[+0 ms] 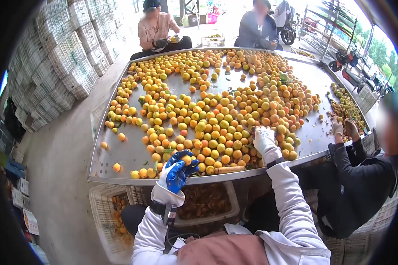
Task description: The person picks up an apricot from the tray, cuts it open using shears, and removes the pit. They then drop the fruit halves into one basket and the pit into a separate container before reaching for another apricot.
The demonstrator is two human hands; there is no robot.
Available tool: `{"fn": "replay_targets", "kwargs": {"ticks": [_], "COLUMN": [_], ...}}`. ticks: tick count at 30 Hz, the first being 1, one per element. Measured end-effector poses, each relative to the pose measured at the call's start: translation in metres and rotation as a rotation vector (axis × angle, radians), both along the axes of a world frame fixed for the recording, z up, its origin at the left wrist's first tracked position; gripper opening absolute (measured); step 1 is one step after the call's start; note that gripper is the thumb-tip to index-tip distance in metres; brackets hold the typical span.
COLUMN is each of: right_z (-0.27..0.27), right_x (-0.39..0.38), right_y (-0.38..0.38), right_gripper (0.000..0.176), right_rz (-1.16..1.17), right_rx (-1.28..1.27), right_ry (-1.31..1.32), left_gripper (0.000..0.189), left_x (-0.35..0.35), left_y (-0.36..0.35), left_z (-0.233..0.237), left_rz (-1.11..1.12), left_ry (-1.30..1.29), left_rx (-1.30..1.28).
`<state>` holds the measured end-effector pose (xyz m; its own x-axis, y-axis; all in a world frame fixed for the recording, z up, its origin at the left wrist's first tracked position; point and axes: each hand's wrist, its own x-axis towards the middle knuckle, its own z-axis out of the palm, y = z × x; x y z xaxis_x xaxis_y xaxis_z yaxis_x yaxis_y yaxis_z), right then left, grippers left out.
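My left hand [177, 173], in a blue-and-white glove, is at the near edge of the metal table [115, 154], its fingers curled around an orange-yellow fruit [187, 160]. My right hand [264, 138], in a white glove, reaches into the pile of yellow and orange fruit [216, 123]; its fingertips are among the fruit, and whatever they may hold cannot be made out. Between my hands, a wooden-looking stick [230, 169] lies by the near edge. Green leaves show among the fruit.
Below the near edge stand a crate of fruit [102, 216] and a tub of dark pieces [234, 198]. Two people sit across the table; a co-worker [362, 172] works at the right with small fruit. Stacked crates [57, 53] rise at the left.
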<state>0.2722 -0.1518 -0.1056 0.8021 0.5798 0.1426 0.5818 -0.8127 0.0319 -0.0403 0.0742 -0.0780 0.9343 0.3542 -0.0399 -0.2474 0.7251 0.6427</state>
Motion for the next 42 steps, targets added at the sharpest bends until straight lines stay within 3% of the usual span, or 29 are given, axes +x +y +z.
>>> {"fn": "replay_targets", "kwargs": {"ticks": [8, 10, 11, 12, 14, 15, 19, 23, 28, 30, 36, 37, 38, 42], "right_z": [0.015, 0.020, 0.019, 0.030, 0.068, 0.066, 0.070, 0.072, 0.062, 0.045, 0.034, 0.033, 0.032, 0.038], "right_x": [-0.014, -0.023, -0.025, -0.038, -0.075, -0.083, -0.125, -0.150, -0.171, -0.176, -0.189, -0.190, -0.191, -0.201], "right_y": [-0.002, -0.003, -0.002, -0.001, 0.004, 0.006, 0.031, 0.035, 0.042, 0.044, 0.045, 0.046, 0.047, 0.055], "right_gripper": [0.033, 0.028, 0.027, 0.027, 0.027, 0.026, 0.019, 0.024, 0.021, 0.020, 0.008, 0.008, 0.008, 0.020], "right_rz": [-0.051, 0.110, 0.286, 0.287, 0.213, 0.143, 0.171, 0.142, 0.139, 0.303, 0.432, 0.467, 0.499, 0.488], "right_rx": [0.131, 0.659, 0.787, 0.783, 1.183, 1.179, 1.184, 1.111, 1.040, 0.991, 0.814, 0.777, 0.738, 0.743], "right_ry": [0.054, 0.151, 0.048, 0.052, 0.937, 1.055, 1.100, 1.204, 1.271, 1.078, 0.941, 0.806, 0.670, 0.609], "left_gripper": [0.044, 0.044, 0.043, 0.043, 0.042, 0.042, 0.043, 0.048, 0.047, 0.047, 0.045, 0.041, 0.041, 0.041], "left_x": [-0.006, -0.009, -0.008, -0.008, -0.008, -0.007, -0.001, 0.001, 0.001, 0.001, 0.006, 0.006, 0.006, 0.010], "left_y": [0.003, 0.004, 0.002, 0.001, 0.000, 0.001, 0.001, 0.005, 0.002, 0.002, 0.001, 0.000, -0.001, -0.004], "left_z": [0.011, 0.018, 0.022, 0.025, 0.030, 0.029, 0.018, 0.014, 0.023, 0.025, 0.021, 0.020, 0.018, 0.014], "left_rz": [0.049, 0.066, 0.103, 0.105, 0.087, 0.086, 0.154, 0.155, 0.127, 0.111, 0.108, 0.105, 0.109, 0.053], "left_ry": [-0.003, 0.015, 0.013, 0.015, -0.054, -0.075, -0.056, -0.034, -0.051, -0.060, -0.049, -0.042, -0.040, -0.054], "left_rx": [0.072, 0.069, 0.060, 0.055, 0.070, 0.072, 0.160, 0.208, 0.112, 0.078, 0.077, 0.084, 0.083, 0.005]}}
